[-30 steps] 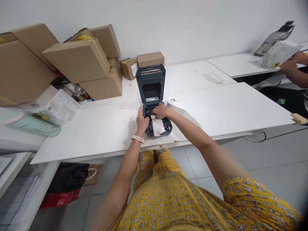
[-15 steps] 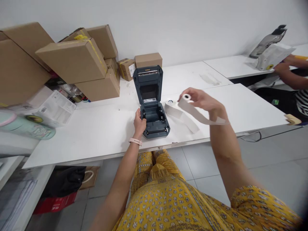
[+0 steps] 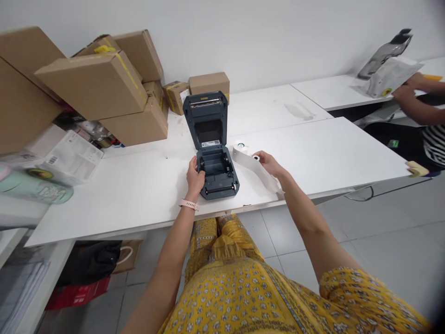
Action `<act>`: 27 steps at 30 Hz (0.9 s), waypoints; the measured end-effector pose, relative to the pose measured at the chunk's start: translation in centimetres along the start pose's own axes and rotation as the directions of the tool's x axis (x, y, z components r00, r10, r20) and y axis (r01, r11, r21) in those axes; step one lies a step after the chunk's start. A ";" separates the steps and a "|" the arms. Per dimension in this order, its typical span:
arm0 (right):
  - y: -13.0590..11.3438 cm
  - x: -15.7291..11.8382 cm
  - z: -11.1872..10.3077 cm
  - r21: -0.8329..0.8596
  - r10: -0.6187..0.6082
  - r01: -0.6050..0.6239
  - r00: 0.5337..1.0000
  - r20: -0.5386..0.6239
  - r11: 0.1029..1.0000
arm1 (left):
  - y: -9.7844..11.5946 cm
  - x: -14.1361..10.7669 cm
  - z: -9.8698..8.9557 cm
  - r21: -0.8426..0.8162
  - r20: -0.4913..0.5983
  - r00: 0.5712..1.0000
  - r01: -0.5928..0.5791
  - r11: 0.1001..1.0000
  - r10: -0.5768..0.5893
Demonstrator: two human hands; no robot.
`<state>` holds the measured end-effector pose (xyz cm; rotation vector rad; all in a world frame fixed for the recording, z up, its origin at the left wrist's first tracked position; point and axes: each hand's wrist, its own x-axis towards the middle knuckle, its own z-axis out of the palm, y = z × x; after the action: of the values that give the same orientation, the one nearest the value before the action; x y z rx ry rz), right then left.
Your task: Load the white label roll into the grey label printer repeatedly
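Note:
A dark label printer (image 3: 216, 180) stands on the white table with its lid (image 3: 207, 125) raised and its inner bay showing no roll. My left hand (image 3: 195, 180) grips the printer's left side, thumb over the rim. To the right of the printer, my right hand (image 3: 270, 164) pinches a small roll of white paper (image 3: 256, 158) low over the table. Its loose tail hangs near my wrist. Between this roll and the printer, a second white roll (image 3: 239, 148) rests on the table, its strip unwound toward the front edge.
Cardboard boxes (image 3: 93, 88) are stacked at the left, with two smaller ones behind the printer. A mint bottle (image 3: 38, 185) lies at the far left. At the far right, another person's hands (image 3: 405, 93) hold a white package (image 3: 389, 79) near a grey spray bottle (image 3: 384, 53).
My right hand has come down and left with the paper roll, toward the table and the printer. The left hand keeps its hold; the whole view has shifted slightly.

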<state>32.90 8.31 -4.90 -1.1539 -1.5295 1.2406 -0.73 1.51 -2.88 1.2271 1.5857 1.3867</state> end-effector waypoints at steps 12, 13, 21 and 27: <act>-2.9 1.2 -3.4 0.037 0.062 -0.066 0.994 0.095 0.997 | 0.4 -0.1 0.2 0.024 -0.007 1.000 -0.007 1.000 0.007; -3.5 1.9 -3.4 0.014 0.065 -0.066 0.993 0.102 0.998 | 0.5 -0.2 0.2 0.026 -0.006 1.000 -0.006 1.000 0.006; -5.1 7.7 0.4 -0.316 0.127 -0.040 0.957 0.262 0.948 | 0.7 -0.5 0.3 0.030 -0.012 1.000 -0.001 1.000 0.001; -4.5 7.5 1.7 -0.259 0.092 -0.061 0.990 0.109 0.964 | 0.6 -0.5 0.2 0.034 0.002 1.000 0.004 0.999 -0.004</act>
<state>28.87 14.86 -0.33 -1.3346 -1.7894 1.2075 -0.26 1.08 -2.36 1.2445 1.6154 1.3606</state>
